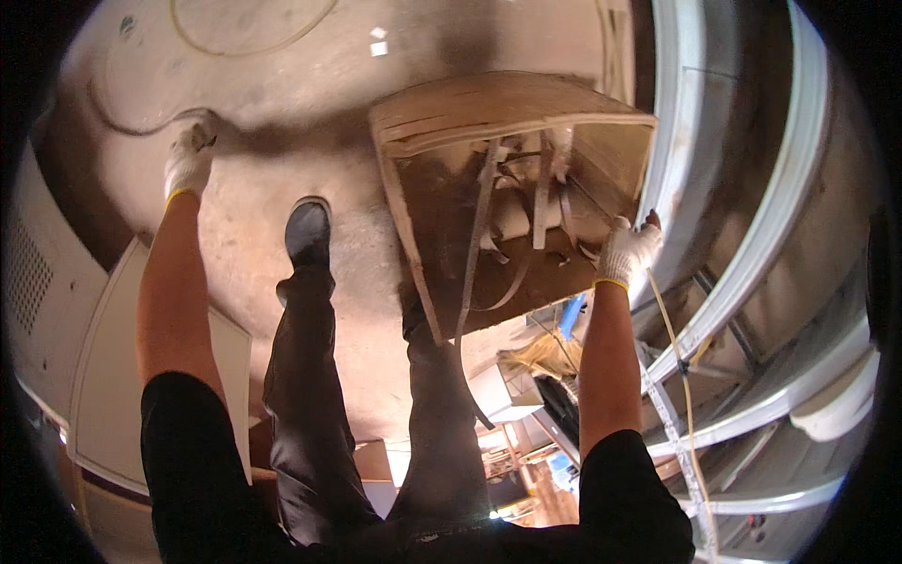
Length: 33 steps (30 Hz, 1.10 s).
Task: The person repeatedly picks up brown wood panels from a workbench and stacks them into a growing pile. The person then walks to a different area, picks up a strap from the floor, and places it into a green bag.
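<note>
A white knit glove with a yellow cuff covers my left hand (191,155), out at the left above the floor. Its fingers are closed round the end of a thin dark strip (141,130) that curves away to the far left. My right hand (629,248), gloved the same way, is closed at the right edge of a brown open-topped bin (512,108), with the thumb sticking out. Inside the bin lie long flat strips (478,230) and crumpled white scraps (510,211). One strip hangs over the near rim toward my leg.
Pale curved metal beams (681,122) run along the right side, with a thin yellowish cord (675,352) by them. White panels (155,367) stand at the left. A yellowish hose loop (254,52) lies on the far floor. My dark shoe (308,230) is left of the bin.
</note>
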Available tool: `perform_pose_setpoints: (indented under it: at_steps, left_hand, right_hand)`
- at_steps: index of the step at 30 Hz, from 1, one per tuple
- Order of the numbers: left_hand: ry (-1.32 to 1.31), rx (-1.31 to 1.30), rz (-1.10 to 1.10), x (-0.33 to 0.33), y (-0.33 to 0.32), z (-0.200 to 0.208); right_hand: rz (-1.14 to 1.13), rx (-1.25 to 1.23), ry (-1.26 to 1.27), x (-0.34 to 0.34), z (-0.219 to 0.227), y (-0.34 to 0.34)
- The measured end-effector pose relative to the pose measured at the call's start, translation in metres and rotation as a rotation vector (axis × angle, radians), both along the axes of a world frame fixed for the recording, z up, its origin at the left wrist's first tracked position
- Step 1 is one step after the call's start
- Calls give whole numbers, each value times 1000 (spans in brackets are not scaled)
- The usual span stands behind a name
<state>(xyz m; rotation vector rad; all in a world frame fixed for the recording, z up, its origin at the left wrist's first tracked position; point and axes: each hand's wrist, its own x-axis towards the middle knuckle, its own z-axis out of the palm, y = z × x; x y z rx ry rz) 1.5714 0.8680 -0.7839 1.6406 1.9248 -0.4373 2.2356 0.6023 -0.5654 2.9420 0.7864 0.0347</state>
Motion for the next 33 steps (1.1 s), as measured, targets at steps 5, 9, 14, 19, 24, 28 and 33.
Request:
perform_pose_setpoints:
  at_steps: [5,9,14,19,24,28,33]
  left_hand:
    - [-108,-72,-80,-15,-12,-6]
    - [-216,-139,-156,0,-51,9]
    - [-425,5,-59,78,-104,105]
    - [-637,207,28,159,-150,250]
    - [-564,94,253,186,-176,323]
    - [-663,178,342,175,-187,334]
    - [-635,184,425,162,-199,376]
  right_hand:
    - [-349,79,427,20,-4,-45]
    - [-337,195,555,20,3,-54]
    - [102,-207,299,-55,45,-71]
    - [54,-448,768,-149,-11,-58]
    - [211,-635,854,-210,-72,-19]
    - [135,-624,912,-229,-92,-20]
    - [17,-405,989,-205,-43,-37]
